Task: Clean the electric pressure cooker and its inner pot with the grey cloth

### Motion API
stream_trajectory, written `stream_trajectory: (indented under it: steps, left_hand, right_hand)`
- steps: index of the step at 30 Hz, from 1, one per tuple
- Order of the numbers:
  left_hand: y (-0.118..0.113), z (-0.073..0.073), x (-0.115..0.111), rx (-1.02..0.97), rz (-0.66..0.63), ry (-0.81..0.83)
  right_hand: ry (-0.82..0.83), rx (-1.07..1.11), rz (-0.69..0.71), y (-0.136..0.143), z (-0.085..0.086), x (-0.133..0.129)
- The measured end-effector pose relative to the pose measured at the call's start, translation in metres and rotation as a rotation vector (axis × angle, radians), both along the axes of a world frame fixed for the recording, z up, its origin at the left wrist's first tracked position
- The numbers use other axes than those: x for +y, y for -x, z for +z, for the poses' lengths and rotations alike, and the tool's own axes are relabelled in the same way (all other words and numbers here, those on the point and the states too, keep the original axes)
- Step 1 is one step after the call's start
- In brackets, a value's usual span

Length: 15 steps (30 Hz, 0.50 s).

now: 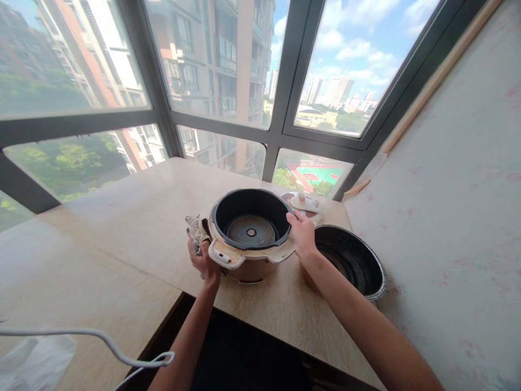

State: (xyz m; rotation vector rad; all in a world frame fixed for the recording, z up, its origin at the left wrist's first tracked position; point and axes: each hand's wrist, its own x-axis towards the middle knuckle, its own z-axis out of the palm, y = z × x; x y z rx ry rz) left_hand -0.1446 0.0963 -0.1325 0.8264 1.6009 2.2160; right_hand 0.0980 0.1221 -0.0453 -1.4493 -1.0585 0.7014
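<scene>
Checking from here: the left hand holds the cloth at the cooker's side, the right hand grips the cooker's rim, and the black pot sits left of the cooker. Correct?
One slip: the head view shows the black pot right of the cooker, not left. The left hand does hold the cloth, and the right hand grips the rim.

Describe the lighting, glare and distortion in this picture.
Head view: daylight through the windows leaves a pale sheen on the countertop; head view: window frames splay outward, suggesting wide-angle distortion; head view: the dark interior of the cooker shows detail.
</scene>
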Motion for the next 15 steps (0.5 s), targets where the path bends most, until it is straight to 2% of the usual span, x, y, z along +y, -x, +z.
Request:
stream_trajectory:
  steps: [2, 4, 7, 9, 11, 15]
  left_hand:
    - [-0.021, -0.005, -0.022, -0.123, 0.073, 0.013]
    - [-0.045, -0.01, -0.045, -0.16, 0.113, -0.01]
    - [-0.078, -0.011, -0.068, -0.099, 0.107, -0.011]
    - [-0.089, -0.009, -0.071, -0.055, 0.145, 0.006]
    - [-0.09, -0.006, -0.066, -0.011, 0.195, 0.012]
    - [-0.071, -0.007, -0.047, 0.071, 0.272, -0.01]
  right_hand:
    - [0.007, 0.051, -0.054, 0.006, 0.003, -0.008]
    - [0.01, 0.082, -0.079, 0.011, 0.006, -0.013]
    - [0.005, 0.112, -0.09, 0.015, 0.009, -0.019]
    - [-0.016, 0.103, -0.072, 0.018, 0.01, -0.023]
    - [-0.036, 0.071, -0.043, 0.021, 0.01, -0.027]
    - [-0.025, 0.047, 0.003, 0.031, 0.007, -0.036]
